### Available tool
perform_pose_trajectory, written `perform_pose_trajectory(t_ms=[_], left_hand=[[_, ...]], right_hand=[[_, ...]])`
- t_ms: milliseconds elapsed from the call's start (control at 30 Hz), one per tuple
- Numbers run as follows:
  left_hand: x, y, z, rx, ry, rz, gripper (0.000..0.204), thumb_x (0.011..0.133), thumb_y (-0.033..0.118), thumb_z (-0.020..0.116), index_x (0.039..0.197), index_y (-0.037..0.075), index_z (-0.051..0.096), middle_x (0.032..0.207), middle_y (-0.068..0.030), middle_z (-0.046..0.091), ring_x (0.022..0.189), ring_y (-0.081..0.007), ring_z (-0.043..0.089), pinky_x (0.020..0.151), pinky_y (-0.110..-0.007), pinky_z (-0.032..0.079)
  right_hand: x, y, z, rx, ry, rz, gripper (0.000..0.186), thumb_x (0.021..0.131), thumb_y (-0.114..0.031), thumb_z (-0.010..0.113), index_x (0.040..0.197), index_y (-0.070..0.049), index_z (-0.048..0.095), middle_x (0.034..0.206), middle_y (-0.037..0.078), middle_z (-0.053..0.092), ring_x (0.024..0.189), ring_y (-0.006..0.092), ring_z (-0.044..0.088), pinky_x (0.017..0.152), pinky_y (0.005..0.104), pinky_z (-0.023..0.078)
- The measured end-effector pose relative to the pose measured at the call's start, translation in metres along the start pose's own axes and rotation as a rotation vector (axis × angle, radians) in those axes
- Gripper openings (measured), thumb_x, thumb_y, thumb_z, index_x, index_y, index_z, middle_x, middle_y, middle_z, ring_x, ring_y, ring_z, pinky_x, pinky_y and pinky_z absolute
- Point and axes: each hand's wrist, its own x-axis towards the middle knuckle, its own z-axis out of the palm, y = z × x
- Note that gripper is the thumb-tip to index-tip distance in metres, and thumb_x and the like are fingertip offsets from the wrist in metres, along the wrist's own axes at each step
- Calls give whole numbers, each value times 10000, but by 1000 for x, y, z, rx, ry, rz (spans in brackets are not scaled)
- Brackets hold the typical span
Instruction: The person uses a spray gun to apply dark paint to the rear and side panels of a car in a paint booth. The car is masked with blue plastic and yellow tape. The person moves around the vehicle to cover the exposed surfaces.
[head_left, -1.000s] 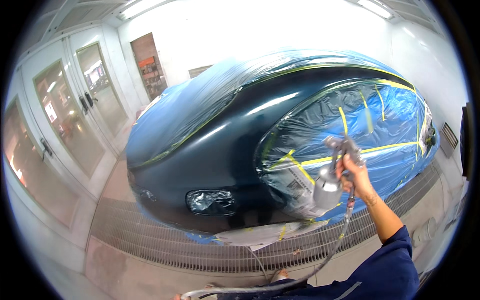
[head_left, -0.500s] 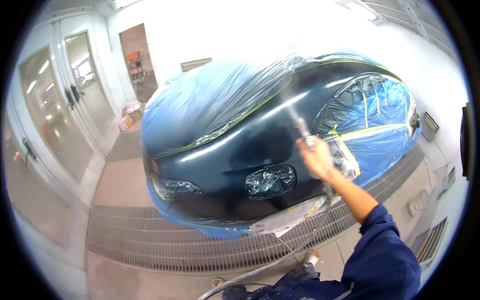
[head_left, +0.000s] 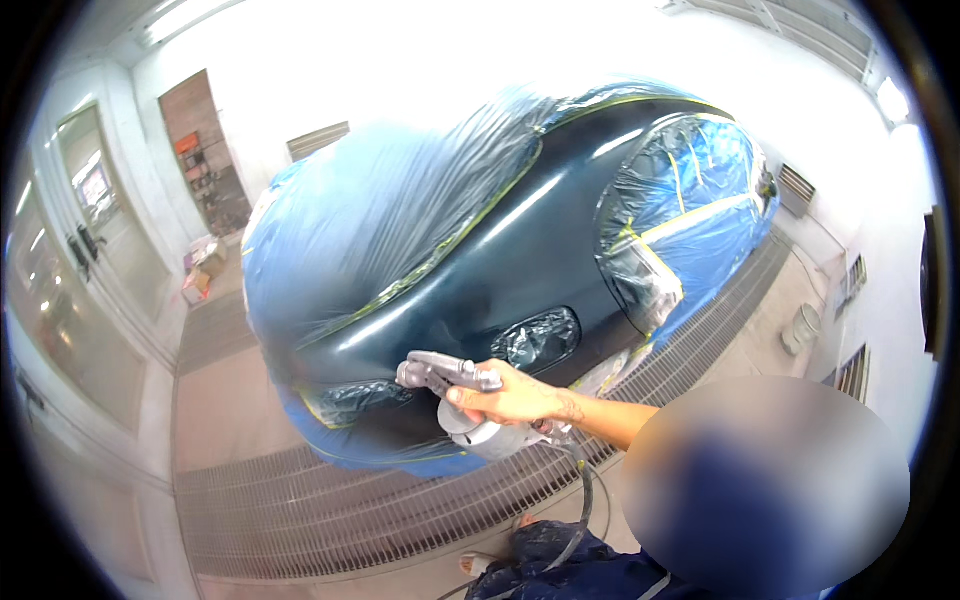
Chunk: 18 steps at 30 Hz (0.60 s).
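Note:
My right hand [head_left: 505, 395] grips a silver spray gun [head_left: 440, 370] with a metal cup below it, held over the near end of a car. A hose runs down from the gun's handle. The car's dark, glossy blue-green body panel [head_left: 470, 280] is bare, while blue plastic sheeting [head_left: 360, 210] and yellow tape cover the areas around it. A small recessed patch [head_left: 535, 338] on the panel is also covered in plastic, as is a lamp shape [head_left: 355, 402] behind the gun. My left hand is out of view.
Glazed white doors [head_left: 110, 190] line the left wall, beside small boxes [head_left: 200, 270]. A metal floor grating [head_left: 260, 515] runs along the car. A bucket [head_left: 800, 330] and wall vents [head_left: 795, 188] are at the right. My feet show below. A blurred oval covers the lower right.
My right hand has swept the spray gun left and down, from the plastic-covered window area to the car's near end. The view has shifted, so the car's far end appears higher and farther left.

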Motion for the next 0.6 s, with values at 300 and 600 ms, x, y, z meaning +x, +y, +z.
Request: perform_pose_trajectory(t_ms=[300,600], left_hand=[[54,65,9,245,-224,230,483,983,495,423,1207,114,618,880,-237,688,783,-457,659,660,-525,520],[98,90,30,228,-343,290,497,944,581,444,1229,192,563,815,-270,675,723,-486,639,637,-579,493]], right_hand=[[-48,7,-155,175,606,64,280,978,-325,584,1187,-145,537,588,-39,418,405,43,345,338,222,280],[-124,40,-243,300,1097,28,387,978,-426,565,762,-117,477,574,-6,448,349,59,320,319,257,268]])
